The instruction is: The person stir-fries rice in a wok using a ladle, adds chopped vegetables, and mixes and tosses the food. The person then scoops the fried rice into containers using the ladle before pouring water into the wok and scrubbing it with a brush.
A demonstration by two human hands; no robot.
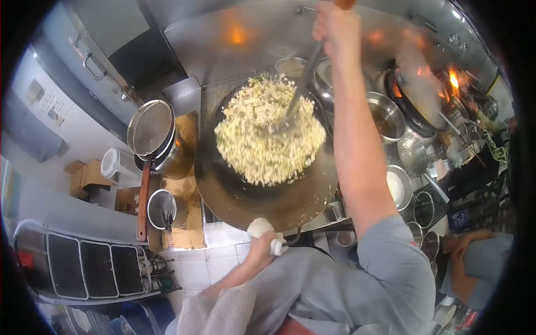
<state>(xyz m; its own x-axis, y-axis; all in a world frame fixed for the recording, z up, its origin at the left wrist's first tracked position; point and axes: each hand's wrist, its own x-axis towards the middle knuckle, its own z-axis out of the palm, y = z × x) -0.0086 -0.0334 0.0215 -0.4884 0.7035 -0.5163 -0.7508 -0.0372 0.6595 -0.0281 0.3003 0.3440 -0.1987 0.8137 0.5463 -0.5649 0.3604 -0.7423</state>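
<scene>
the left hand point(261, 241) is closed tight around a white cloth point(262, 228) wrapped on the near edge of a large dark wok point(245, 192), gripping it at the rim closest to the person. the right hand point(334, 25) is raised high at the top of the view, fingers curled shut around the handle of a long ladle point(304, 78); the metal shaft runs down and left from that fist into the food, and its bowl end is buried there and cannot be made out. the two hands are well apart, one at the near rim, one above the far side.

the wok sits in the middle of the steel cooking surface point(206, 95) and is heaped with pale fried rice point(268, 131) flecked with green, the pile lying toward the far half of the pan.

left of the wok, a round mesh strainer point(149, 127) with a long reddish-brown handle rests on top of a steel pot point(177, 159), and a smaller steel bowl point(162, 208) stands nearer on a wooden board. right of the wok are several steel bowls point(386, 114) and a perforated skimmer point(412, 152). farther right a second wok point(416, 106) stands over open orange flame point(453, 81). another person's grey sleeve point(483, 265) shows at the lower right. cardboard boxes point(84, 176) lie on the floor at the left, below a white tiled front.
</scene>
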